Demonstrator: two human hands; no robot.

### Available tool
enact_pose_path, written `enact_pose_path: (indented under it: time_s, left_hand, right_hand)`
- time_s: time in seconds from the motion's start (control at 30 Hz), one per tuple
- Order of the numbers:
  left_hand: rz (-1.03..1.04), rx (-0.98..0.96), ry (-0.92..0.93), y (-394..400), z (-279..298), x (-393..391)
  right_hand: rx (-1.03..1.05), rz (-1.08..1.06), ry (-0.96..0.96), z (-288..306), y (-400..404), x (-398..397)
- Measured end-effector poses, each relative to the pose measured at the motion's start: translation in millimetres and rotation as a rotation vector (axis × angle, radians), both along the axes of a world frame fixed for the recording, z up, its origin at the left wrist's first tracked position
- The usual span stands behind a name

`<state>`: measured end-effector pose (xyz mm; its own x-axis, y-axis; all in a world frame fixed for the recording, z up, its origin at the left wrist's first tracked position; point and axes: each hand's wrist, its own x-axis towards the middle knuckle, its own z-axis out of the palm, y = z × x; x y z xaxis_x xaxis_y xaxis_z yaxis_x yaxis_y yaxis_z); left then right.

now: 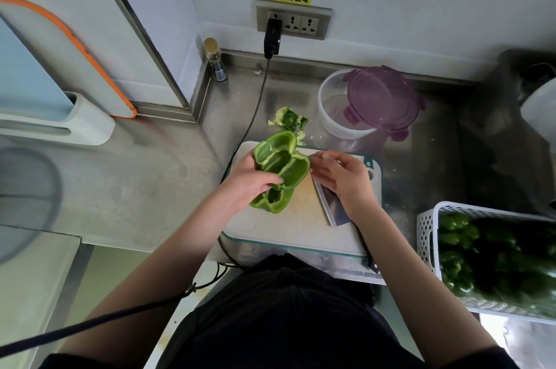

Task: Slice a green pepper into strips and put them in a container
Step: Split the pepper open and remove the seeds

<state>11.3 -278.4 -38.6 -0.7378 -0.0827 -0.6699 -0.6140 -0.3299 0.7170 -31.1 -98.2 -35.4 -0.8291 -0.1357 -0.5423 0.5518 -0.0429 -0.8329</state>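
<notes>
My left hand grips an opened, hollow green pepper above the white cutting board, its pale inner ribs facing up. My right hand hovers just right of the pepper with relaxed fingers near its edge, holding nothing. Under that hand a cleaver lies flat on the board. The cut-out pepper core sits on the counter behind the board. A clear round container stands at the back right, with its purple lid leaning across its rim.
A white perforated basket of green peppers stands at the right. A black cable runs from the wall socket past the board's left side. A small bottle stands in the back corner. Boards in a rack are at the left.
</notes>
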Motion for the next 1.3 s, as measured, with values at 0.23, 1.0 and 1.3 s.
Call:
enact_pose_path:
  time_s: [0.23,1.0,1.3]
  left_hand:
    - [0.005,0.005,0.047,-4,5,-3]
    - [0.014,-0.145,0.091,-15,7,-13]
    - [0.093,-0.044,0.073,-12,8,-14]
  right_hand:
    - [0.271,0.171,0.215,2,7,-35]
    - [0.740,0.754,0.680,7,-45,-45]
    - [0.533,0.602,0.558,2,-39,-36]
